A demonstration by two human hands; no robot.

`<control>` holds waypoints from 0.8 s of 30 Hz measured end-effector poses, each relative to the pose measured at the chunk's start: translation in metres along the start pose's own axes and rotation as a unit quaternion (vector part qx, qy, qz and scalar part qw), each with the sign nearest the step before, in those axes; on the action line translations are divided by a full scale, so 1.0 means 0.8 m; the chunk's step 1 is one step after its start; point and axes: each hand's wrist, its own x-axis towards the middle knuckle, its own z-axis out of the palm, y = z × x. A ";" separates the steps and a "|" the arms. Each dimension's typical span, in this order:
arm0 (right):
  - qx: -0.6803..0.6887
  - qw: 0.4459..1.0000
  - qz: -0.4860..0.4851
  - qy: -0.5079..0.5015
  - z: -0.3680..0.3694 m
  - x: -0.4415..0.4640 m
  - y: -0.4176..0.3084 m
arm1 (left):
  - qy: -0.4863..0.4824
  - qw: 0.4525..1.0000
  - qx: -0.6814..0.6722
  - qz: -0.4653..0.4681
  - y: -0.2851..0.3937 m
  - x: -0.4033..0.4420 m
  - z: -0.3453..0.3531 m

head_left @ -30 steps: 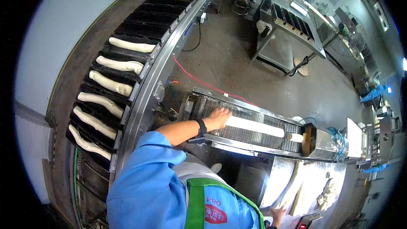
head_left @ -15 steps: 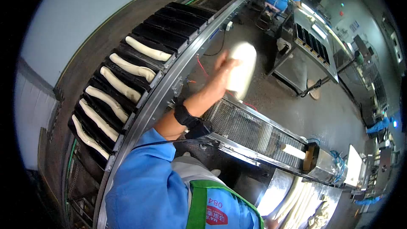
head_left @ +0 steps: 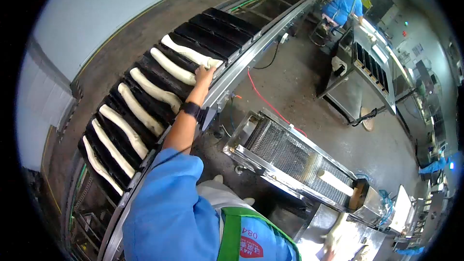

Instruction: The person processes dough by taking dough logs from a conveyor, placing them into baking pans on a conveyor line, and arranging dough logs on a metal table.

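Note:
My left hand (head_left: 205,75) reaches over the conveyor's near rail, its fingers closed around the near end of a pale dough strip (head_left: 188,51). That strip lies lengthwise in a black baking pan, its near end resting by the pan's edge. Just below it, another dough strip (head_left: 171,67) fills the neighbouring pan. Low in the view, my right hand (head_left: 329,254) is cut off by the frame edge, close to pale dough (head_left: 335,234) on a metal table (head_left: 309,227); blur hides what its fingers do.
Several dough-filled pans (head_left: 126,137) continue down the conveyor, and dark pans (head_left: 227,25) sit farther up it. A mesh belt (head_left: 285,150) carries a short dough roll (head_left: 334,182). Beyond, a co-worker (head_left: 344,4) in blue sits near a steel table (head_left: 360,75) holding black pans.
My left hand has swung left from above the floor gap to the conveyor, bringing the dough down into a pan. The view has shifted, and dough on the metal table has moved.

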 end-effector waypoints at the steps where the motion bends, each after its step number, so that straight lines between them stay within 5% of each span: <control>1: 0.030 0.999 -0.022 0.001 -0.005 0.004 -0.035 | -0.002 0.999 0.032 0.044 -0.006 -0.015 -0.006; 6: 0.157 0.973 -0.162 -0.052 -0.005 0.009 -0.244 | 0.041 0.973 0.164 0.154 -0.033 -0.040 -0.006; 10: 0.199 0.940 -0.229 -0.155 0.048 -0.006 -0.440 | 0.058 0.966 0.197 0.154 -0.032 -0.036 0.002; 16: 0.207 0.874 -0.368 -0.238 0.198 -0.067 -0.689 | 0.166 0.908 0.299 0.241 -0.058 -0.016 0.018; 19: 0.120 0.761 -0.528 -0.357 0.292 -0.086 -0.790 | 0.115 0.905 0.316 0.261 -0.051 -0.020 0.013; 24: -0.020 0.659 -0.619 -0.427 0.495 -0.050 -0.870 | 0.085 0.899 0.351 0.248 -0.060 -0.025 0.011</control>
